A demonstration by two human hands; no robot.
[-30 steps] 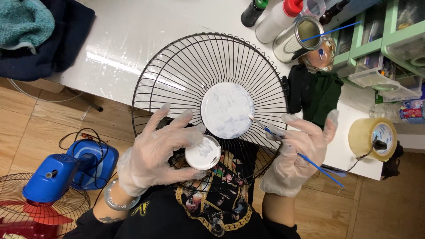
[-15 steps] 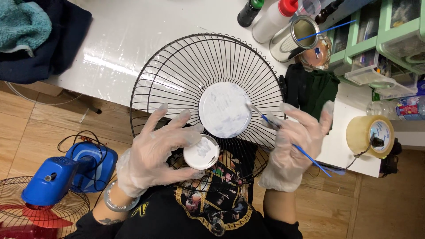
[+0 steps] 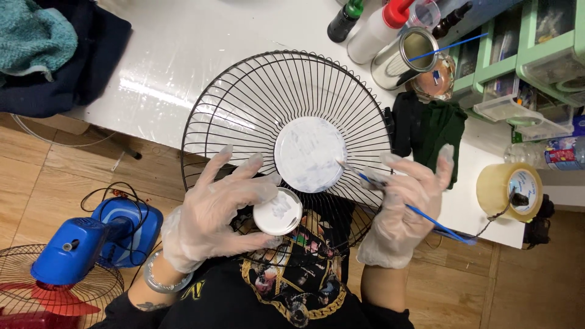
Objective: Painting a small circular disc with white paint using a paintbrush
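A black wire fan grille lies half on the white table, half over my lap. Its round centre disc is coated with white paint. My gloved left hand holds a small round white lid with paint on it, against the grille's near edge. My gloved right hand grips a thin blue paintbrush, whose tip touches the right edge of the disc.
A metal can with a blue brush in it, a white bottle with a red cap and a dark bottle stand at the back. A tape roll sits right. A blue fan motor lies on the floor at left.
My right hand has shifted the brush slightly left and down, bringing the tip onto the disc's right edge. The left hand still holds the lid in the same spot.
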